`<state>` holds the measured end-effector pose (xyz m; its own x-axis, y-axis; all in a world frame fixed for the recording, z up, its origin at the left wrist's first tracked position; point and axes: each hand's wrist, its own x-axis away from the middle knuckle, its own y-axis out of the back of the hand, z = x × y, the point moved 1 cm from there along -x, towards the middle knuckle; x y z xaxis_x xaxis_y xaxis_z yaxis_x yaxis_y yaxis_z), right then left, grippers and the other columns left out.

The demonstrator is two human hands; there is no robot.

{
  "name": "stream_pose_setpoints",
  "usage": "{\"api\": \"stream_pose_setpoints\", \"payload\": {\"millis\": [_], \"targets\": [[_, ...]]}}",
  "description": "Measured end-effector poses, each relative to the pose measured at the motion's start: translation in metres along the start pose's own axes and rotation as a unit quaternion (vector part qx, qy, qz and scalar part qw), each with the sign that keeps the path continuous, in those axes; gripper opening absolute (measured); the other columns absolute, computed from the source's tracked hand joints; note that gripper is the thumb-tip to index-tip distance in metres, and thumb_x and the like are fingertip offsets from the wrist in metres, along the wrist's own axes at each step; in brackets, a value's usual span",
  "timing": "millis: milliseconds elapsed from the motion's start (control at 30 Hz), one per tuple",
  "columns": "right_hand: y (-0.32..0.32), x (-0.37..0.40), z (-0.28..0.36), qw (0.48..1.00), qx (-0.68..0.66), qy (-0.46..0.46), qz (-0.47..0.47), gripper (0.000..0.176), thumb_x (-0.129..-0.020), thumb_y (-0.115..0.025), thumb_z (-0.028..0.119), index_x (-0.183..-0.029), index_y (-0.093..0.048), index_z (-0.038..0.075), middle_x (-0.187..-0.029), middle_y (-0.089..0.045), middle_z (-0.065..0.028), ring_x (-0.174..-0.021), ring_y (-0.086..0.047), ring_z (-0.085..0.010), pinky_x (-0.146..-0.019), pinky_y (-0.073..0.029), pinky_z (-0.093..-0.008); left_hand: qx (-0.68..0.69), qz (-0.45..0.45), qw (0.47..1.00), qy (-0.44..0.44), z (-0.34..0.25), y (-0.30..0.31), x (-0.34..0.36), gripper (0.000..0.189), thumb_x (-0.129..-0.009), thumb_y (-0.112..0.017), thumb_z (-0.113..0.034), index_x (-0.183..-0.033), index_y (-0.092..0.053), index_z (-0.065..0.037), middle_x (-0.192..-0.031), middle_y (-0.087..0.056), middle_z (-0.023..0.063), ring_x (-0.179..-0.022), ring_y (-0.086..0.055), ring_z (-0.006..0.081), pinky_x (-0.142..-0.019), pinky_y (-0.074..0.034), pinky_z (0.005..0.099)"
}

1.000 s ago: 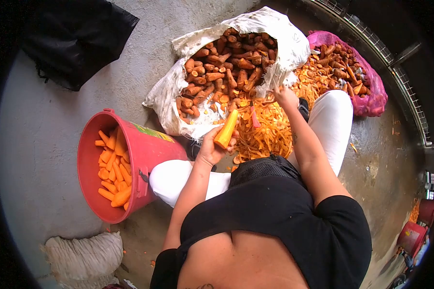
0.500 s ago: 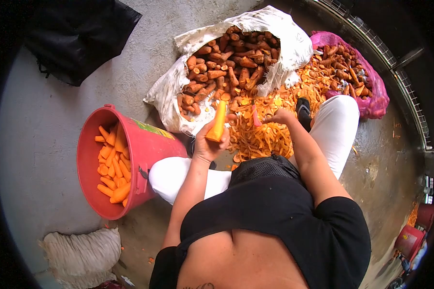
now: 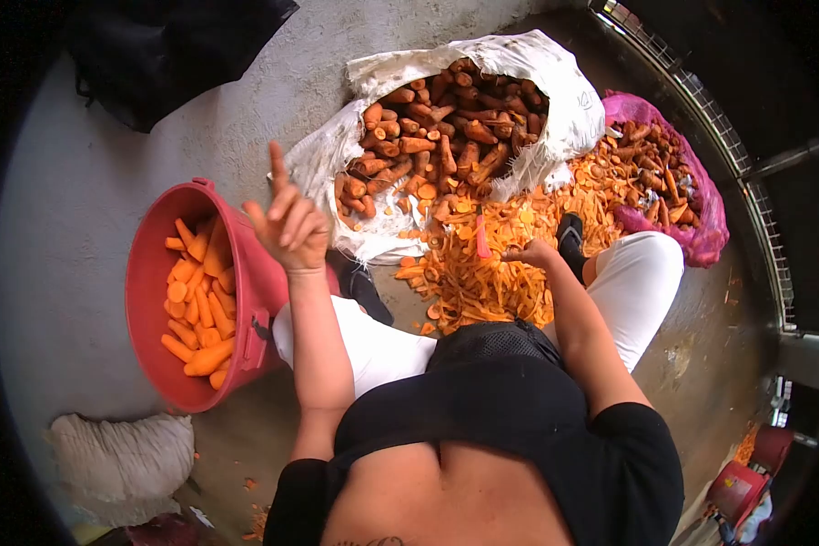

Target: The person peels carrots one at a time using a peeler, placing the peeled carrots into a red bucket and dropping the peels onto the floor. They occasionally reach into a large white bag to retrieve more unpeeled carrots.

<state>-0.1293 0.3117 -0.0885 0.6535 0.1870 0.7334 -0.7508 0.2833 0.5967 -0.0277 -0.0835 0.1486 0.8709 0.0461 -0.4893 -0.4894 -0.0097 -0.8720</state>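
My left hand (image 3: 291, 221) is raised beside the red bucket (image 3: 267, 264), index finger pointing up, thumb out and the other fingers loosely bent, with nothing in it. Several peeled carrots (image 3: 211, 358) lie inside the bucket. Over the heap of orange peelings (image 3: 491, 287), my right hand (image 3: 539, 254) is closed, its fingers partly hidden. A slim pink tool (image 3: 482, 235), like a knife or peeler, sticks up at its fingertips; the grip itself is too small to make out clearly. Ahead, unpeeled carrots (image 3: 464, 127) fill an open white sack (image 3: 569, 105).
A pink mesh bag (image 3: 708, 232) of carrot ends stands at the right near a metal grating (image 3: 701, 91). A black bag (image 3: 173, 55) is at the upper left. A white sack (image 3: 123, 464) lies behind the bucket. Another red container (image 3: 739, 491) stands far right.
My left hand has let go of the peeled carrot and swung left to the bucket's edge, its fingers opening. My right hand remains over the peelings. The view has shifted slightly.
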Motion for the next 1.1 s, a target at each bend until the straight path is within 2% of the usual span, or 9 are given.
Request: {"api": "stream_pose_setpoints", "payload": {"millis": [100, 233, 400, 500, 600, 767, 800, 900, 1100], "targets": [[-0.004, -0.008, -0.004, 0.999, -0.016, 0.038, -0.007, 0.095, -0.054, -0.075, 0.071, -0.095, -0.063, -0.014, -0.097, -0.064, -0.0244, -0.094, -0.062, -0.0325, -0.078, -0.048, -0.0399, -0.036, -0.033, 0.998, 0.035, -0.009, 0.017, -0.017, 0.102, -0.077, -0.018, -0.082, -0.147, -0.018, -0.008, -0.075, -0.057, 0.0119, -0.050, -0.052, 0.0156, -0.040, -0.043, 0.0250], [-0.011, -0.021, 0.000, 0.998, 0.045, 0.030, -0.023, 0.055, -0.071, -0.080, 0.035, -0.102, -0.062, -0.006, -0.091, -0.068, -0.0158, -0.078, -0.064, -0.0251, -0.067, -0.050, -0.0349, -0.064, -0.128, 0.989, 0.038, -0.026, 0.050, -0.038, 0.084, -0.088, -0.035, -0.068, -0.142, -0.030, -0.004, -0.081, -0.056, 0.0085, -0.059, -0.046, 0.0147, -0.051, -0.038, 0.0252], [-0.019, -0.048, 0.015, 0.994, 0.061, -0.020, -0.092, 0.041, -0.087, -0.059, 0.038, -0.100, -0.064, 0.000, -0.081, -0.066, -0.0182, -0.068, -0.063, -0.0312, -0.061, -0.049, -0.0411, -0.197, -0.312, 0.929, 0.027, -0.019, 0.080, -0.043, 0.067, -0.092, -0.044, -0.055, -0.133, -0.042, -0.002, -0.083, -0.057, 0.0043, -0.064, -0.046, 0.0127, -0.052, -0.039, 0.0234], [-0.040, -0.088, 0.003, 0.978, 0.015, 0.095, -0.188, 0.042, -0.089, -0.058, 0.040, -0.085, -0.063, -0.002, -0.070, -0.060, -0.0227, -0.062, -0.059, -0.0348, -0.059, -0.046, -0.0444, -0.236, -0.370, 0.898, 0.037, -0.024, 0.101, -0.045, 0.057, -0.092, -0.049, -0.048, -0.126, -0.050, -0.003, -0.082, -0.058, 0.0033, -0.062, -0.047, 0.0119, -0.052, -0.039, 0.0231], [-0.025, -0.073, 0.058, 0.966, -0.052, 0.125, -0.221, 0.038, -0.089, -0.057, 0.035, -0.090, -0.061, -0.003, -0.074, -0.060, -0.0240, -0.068, -0.060, -0.0371, -0.061, -0.046, -0.0424, -0.288, -0.497, 0.818, 0.027, -0.031, 0.140, -0.044, 0.039, -0.091, -0.054, -0.036, -0.112, -0.059, -0.005, -0.078, -0.058, 0.0018, -0.060, -0.051, 0.0103, -0.051, -0.040, 0.0227], [-0.006, -0.136, 0.122, 0.962, -0.119, 0.143, -0.198, 0.042, -0.087, -0.059, 0.039, -0.099, -0.063, -0.001, -0.073, -0.060, -0.0248, -0.066, -0.061, -0.0364, -0.060, -0.045, -0.0427, -0.300, -0.523, 0.796, 0.064, -0.014, 0.152, -0.055, 0.029, -0.088, -0.056, -0.031, -0.106, -0.061, -0.009, -0.078, -0.060, -0.0001, -0.058, -0.053, 0.0078, -0.049, -0.040, 0.0197], [-0.008, -0.172, 0.127, 0.921, -0.122, 0.264, -0.260, 0.042, -0.085, -0.060, 0.038, -0.099, -0.063, -0.001, -0.076, -0.061, -0.0248, -0.069, -0.061, -0.0361, -0.062, -0.045, -0.0422, -0.301, -0.512, 0.800, 0.081, -0.011, 0.149, -0.056, 0.029, -0.089, -0.056, -0.031, -0.107, -0.061, -0.008, -0.077, -0.060, 0.0000, -0.059, -0.053, 0.0076, -0.050, -0.040, 0.0197], [0.019, -0.209, 0.199, 0.940, -0.190, 0.164, -0.230, 0.038, -0.084, -0.064, 0.026, -0.109, -0.061, -0.002, -0.069, -0.058, -0.0128, -0.061, -0.051, -0.0143, -0.057, -0.041, -0.0337, -0.325, -0.503, 0.795, 0.099, -0.007, 0.150, -0.056, 0.030, -0.092, -0.054, -0.031, -0.107, -0.061, -0.006, -0.076, -0.059, -0.0007, -0.060, -0.052, 0.0064, -0.052, -0.039, 0.0201], [0.038, -0.276, 0.317, 0.913, -0.239, 0.163, -0.287, 0.043, -0.074, -0.070, 0.032, -0.098, -0.061, -0.004, -0.080, -0.064, -0.0183, -0.074, -0.063, -0.0320, -0.068, -0.047, -0.0407, -0.331, -0.541, 0.768, 0.090, -0.015, 0.151, -0.059, 0.031, -0.093, -0.050, -0.031, -0.111, -0.058, -0.007, -0.081, -0.057, -0.0006, -0.064, -0.050, 0.0064, -0.058, -0.038, 0.0212]]}}
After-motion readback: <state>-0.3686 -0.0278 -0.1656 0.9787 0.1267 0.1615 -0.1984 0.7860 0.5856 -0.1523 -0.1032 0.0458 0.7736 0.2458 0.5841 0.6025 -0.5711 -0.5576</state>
